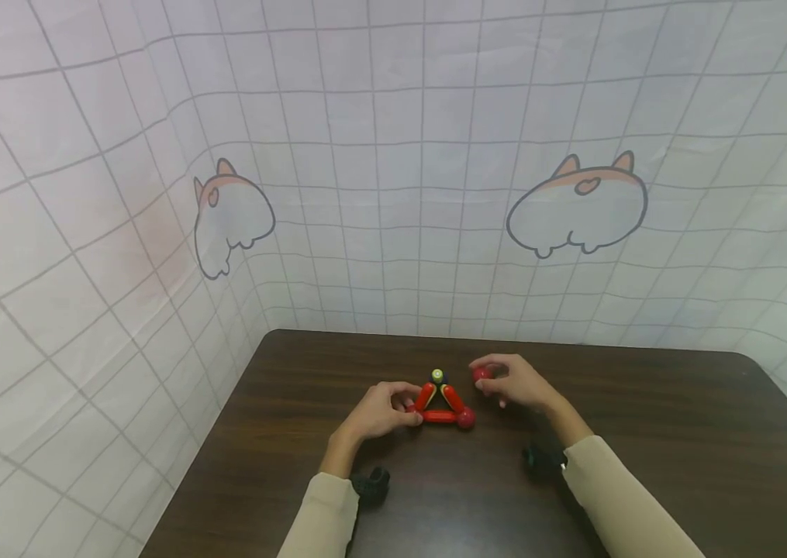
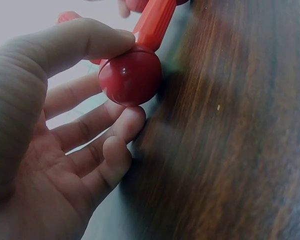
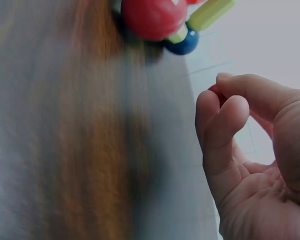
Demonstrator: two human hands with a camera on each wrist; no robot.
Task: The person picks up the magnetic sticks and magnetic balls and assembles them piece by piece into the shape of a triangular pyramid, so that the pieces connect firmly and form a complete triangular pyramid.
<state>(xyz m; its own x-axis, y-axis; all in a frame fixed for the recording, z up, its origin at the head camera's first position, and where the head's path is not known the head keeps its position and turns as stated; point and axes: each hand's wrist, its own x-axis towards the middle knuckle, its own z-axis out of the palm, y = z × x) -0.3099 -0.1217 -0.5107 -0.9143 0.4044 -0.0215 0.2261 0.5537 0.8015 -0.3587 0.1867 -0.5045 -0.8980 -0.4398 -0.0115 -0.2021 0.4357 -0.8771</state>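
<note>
In the head view, a triangle of red rods (image 1: 440,417) lies on the table, with a red ball (image 1: 465,418) at its near right corner and a dark blue ball at its far corner. My left hand (image 1: 375,411) pinches the near left corner's glossy red ball (image 2: 130,77), thumb near the joint with a rod (image 2: 156,25). To the right of the triangle, my right hand (image 1: 515,381) holds a separate red ball (image 1: 481,374) between thumb and fingers. Most of that ball is hidden in the right wrist view. A yellow-green rod (image 3: 212,12) rises by the dark blue ball (image 3: 182,45).
The dark brown wooden table (image 1: 672,434) ends at a white grid-patterned curtain (image 1: 379,194) behind and to the left. Dark devices sit at both wrists, the left one (image 1: 374,486) low beside the sleeve.
</note>
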